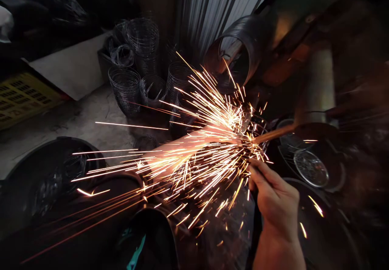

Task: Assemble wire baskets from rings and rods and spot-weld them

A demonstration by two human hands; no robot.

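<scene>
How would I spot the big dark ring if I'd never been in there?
Find the pale striped sheeting at the top of the picture, then look just below it. There lies the big dark ring, tipped on its side with its round opening facing you. It's wider than the wire coils to its left, which stand with their openings upward.

The stacked wire coils (124,86) look like thin, dark metal, glinting along their smooth loops. The wide cylinder (257,39) behind them is dark and metallic, with a dull sheen, and the ridged panel (221,11) has a satin, metal-like finish. The slotted crate (27,96) is matt yellow plastic; the floor (91,112) is rough and concrete-like. The narrow bar (275,133) looks smooth, though whether metal or wood is unclear.
</scene>
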